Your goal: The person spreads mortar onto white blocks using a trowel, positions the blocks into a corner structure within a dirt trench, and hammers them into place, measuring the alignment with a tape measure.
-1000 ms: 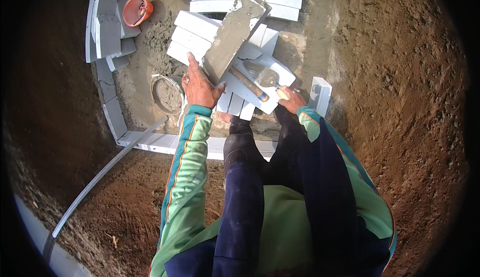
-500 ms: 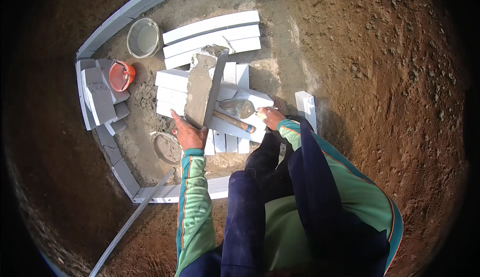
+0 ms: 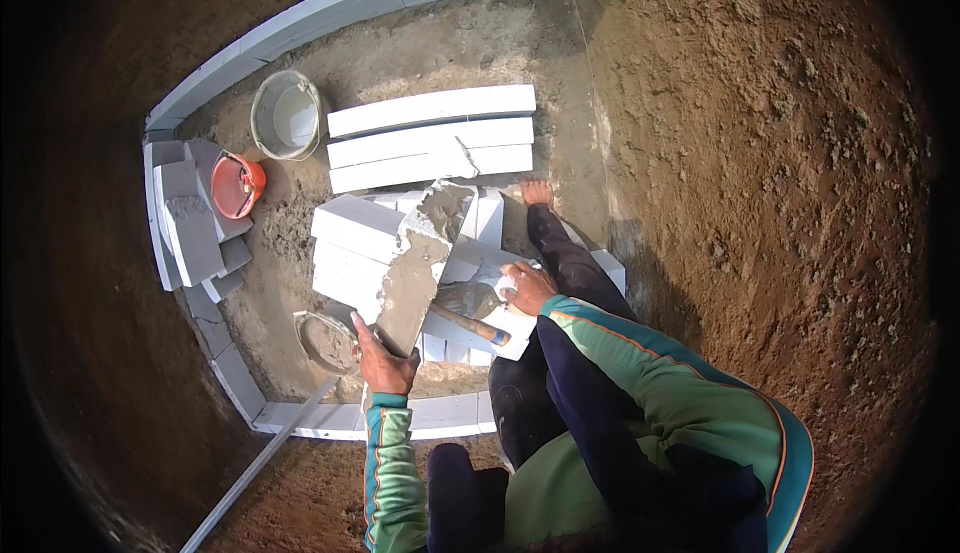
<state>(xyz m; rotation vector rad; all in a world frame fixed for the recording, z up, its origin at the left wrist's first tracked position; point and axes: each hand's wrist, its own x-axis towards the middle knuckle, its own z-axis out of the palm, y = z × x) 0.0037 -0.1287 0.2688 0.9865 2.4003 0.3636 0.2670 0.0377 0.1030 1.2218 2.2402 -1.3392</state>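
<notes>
My left hand [image 3: 388,364] grips the near end of a long white block [image 3: 412,291] whose upper face is coated with grey mortar. The block is tilted over a pile of white blocks [image 3: 350,233]. My right hand [image 3: 528,288] is closed round the handle of a trowel [image 3: 470,299], and its mortar-smeared blade points left beside the held block. Below the trowel lies a wooden handle with a blue band [image 3: 470,324]; the other end of that tool is hidden.
Three long white blocks [image 3: 430,113] lie farther off. A grey bucket [image 3: 286,115] and an orange bucket [image 3: 238,186] stand left, by stacked blocks [image 3: 190,223]. A mortar bucket [image 3: 325,341] and a long metal bar [image 3: 260,465] are near. Low block walls [image 3: 320,13] border earth banks [image 3: 740,153].
The held block has turned from steep to flatter, showing more of its mortared face. My right hand and trowel have moved closer to it. A bare foot now shows on the right.
</notes>
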